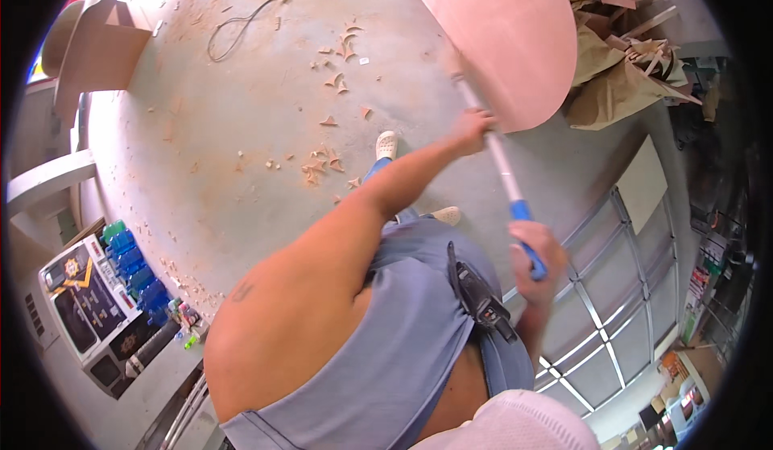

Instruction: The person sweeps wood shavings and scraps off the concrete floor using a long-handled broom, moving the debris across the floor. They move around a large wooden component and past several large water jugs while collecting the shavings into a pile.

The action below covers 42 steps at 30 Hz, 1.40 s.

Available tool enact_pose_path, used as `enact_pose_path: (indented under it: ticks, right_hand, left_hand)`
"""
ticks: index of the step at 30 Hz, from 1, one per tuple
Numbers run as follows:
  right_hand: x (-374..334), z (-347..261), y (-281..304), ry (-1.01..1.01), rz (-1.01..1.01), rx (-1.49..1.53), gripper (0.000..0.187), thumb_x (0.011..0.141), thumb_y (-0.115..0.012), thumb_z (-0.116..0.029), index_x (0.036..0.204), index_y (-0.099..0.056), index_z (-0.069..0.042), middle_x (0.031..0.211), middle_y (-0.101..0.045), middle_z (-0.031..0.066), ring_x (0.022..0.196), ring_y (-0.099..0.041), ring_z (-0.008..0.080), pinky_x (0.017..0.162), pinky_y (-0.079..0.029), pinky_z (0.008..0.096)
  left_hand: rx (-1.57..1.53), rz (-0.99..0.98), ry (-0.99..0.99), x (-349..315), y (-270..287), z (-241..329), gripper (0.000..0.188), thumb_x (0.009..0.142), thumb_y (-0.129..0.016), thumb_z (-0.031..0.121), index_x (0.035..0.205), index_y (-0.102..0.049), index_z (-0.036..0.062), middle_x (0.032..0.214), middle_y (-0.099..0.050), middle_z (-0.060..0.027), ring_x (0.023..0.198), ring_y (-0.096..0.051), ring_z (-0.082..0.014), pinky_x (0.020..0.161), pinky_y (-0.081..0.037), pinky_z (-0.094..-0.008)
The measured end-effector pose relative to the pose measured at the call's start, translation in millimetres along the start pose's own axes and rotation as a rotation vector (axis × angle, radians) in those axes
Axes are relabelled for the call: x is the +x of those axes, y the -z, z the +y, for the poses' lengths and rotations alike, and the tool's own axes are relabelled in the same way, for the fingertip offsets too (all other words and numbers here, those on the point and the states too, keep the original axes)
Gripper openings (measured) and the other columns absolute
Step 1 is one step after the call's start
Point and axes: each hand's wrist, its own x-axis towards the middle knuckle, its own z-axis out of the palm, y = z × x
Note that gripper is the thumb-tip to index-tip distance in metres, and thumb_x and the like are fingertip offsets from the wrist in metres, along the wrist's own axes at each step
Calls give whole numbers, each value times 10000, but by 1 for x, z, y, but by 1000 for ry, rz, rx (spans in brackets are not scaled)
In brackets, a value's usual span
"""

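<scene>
Both my hands are closed round a long white pole [502, 164] with a blue grip, held at a slant in front of me. My left hand [473, 131] wraps the shaft lower down, with that arm stretched forward. Around the blue grip at the upper end is my right hand [537, 258], slightly smeared by motion. The pole's far end reaches down beside a large pink rounded panel [515, 39]; its head is blurred, so I cannot tell its kind. Curved wood scraps [322, 164] lie scattered on the dusty floor left of the pole.
Brown paper and wood offcuts [616, 88] are heaped at the far right. A looped cable [229, 35] lies on the floor ahead. A brown curved panel piece [105, 47] stands far left. Blue bottles [133, 265] stand at the left, and a metal-framed panel [604, 289] is on the right.
</scene>
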Motion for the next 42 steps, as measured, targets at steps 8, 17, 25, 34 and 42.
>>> enact_pose_path:
  ticks: [8, 17, 25, 34, 42]
  right_hand:
    - [125, -36, -65, -71, 28, 139, 234, 779, -608, -26, 994, -696, 9, 1089, -743, 198, 990, -727, 309, 912, -554, 399]
    - [206, -111, -93, 228, -131, -138, 230, 705, -662, 5, 932, -694, -12, 993, -746, 179, 799, -741, 294, 719, -594, 377]
    - [295, -71, -221, 196, -519, 208, 205, 777, -659, 21, 976, -698, -7, 1139, -720, 175, 1022, -712, 293, 902, -551, 374]
    - [373, -116, -205, 335, -573, 185, 206, 794, -631, 35, 978, -726, 23, 1125, -730, 214, 1000, -709, 262, 897, -550, 372]
    - [462, -101, -114, 337, -480, 654, 192, 760, -695, -82, 905, -697, 44, 870, -701, 204, 837, -701, 306, 817, -589, 461]
  left_hand:
    - [138, 48, 147, -31, 148, -135, 301, 834, -803, 343, 795, -626, 102, 894, -636, -94, 968, -603, -325, 904, -466, -465]
    - [-153, 112, -90, 83, 166, -123, 304, 849, -789, 331, 782, -600, 103, 872, -627, -90, 956, -608, -329, 869, -475, -446]
    - [131, 124, 356, -51, 254, -303, 236, 841, -786, 286, 841, -626, 112, 948, -647, -105, 1016, -619, -356, 846, -524, -479]
    - [350, 510, 489, -65, 379, -300, 294, 832, -793, 360, 865, -650, 104, 933, -631, -129, 1004, -603, -351, 849, -505, -471]
    - [273, 734, 508, -61, 316, -189, 427, 807, -821, 350, 625, -530, 95, 661, -598, -126, 712, -614, -345, 806, -495, -454]
